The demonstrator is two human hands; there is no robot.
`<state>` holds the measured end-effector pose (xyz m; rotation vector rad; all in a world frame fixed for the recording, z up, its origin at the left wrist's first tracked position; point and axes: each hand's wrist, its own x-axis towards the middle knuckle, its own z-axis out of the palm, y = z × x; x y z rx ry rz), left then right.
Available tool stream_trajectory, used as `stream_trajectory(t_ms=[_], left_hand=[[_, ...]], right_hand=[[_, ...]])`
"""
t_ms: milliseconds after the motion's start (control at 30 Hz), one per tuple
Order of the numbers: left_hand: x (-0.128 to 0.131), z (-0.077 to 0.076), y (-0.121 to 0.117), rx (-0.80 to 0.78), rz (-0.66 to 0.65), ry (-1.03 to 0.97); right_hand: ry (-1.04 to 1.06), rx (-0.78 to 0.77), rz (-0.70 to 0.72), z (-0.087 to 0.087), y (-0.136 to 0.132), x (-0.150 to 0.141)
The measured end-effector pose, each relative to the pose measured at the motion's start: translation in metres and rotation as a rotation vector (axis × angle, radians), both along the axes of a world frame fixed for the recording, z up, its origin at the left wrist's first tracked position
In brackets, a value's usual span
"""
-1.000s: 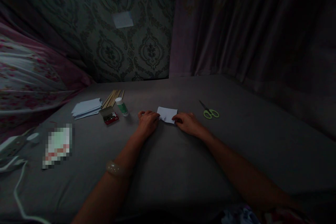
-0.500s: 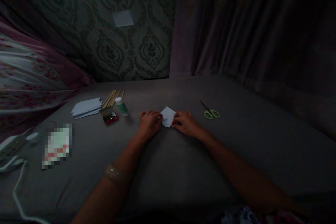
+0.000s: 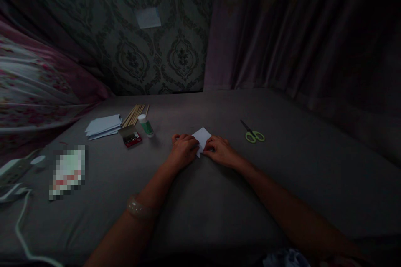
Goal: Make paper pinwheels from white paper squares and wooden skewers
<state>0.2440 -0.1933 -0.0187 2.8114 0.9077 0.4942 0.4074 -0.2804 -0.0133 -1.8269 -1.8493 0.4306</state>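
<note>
Grey cloth [image 3: 203,204] nearest on my remote feed, where I log 2 hands, left hand [image 3: 184,149] and right hand [image 3: 222,150], fingers clamped on opposite sides of white paper [image 3: 202,134] between them, then open red box [image 3: 132,139] left, green-handled scissors [image 3: 255,136] right, bottle [image 3: 146,126], pale sticks [image 3: 134,116] farther.

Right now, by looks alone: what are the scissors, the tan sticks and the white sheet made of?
Scissors: handles likely plastic, given their uniform light green; blades probably metal, dark and slim.
Tan sticks: probably wood or bamboo, matt, pale brown; grain too small to tell.
White sheet: looks like paper, matt, thin, with a crisp pointed corner.
</note>
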Motion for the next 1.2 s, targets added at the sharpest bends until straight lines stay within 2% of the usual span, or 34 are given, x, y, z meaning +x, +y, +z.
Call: stream_trajectory(t_ms=[167, 533, 1200], left_hand=[[0.0, 0.001, -0.001, 0.035, -0.037, -0.001], [0.001, 0.006, -0.007, 0.07, -0.047, 0.004], [-0.001, 0.008, -0.009, 0.056, -0.056, -0.015]], right_hand=[[0.014, -0.033, -0.037, 0.003, 0.0, -0.001], [0.044, 0.03, -0.225, -0.005, 0.009, -0.004], [-0.017, 0.052, -0.331, -0.01, 0.021, -0.007]])
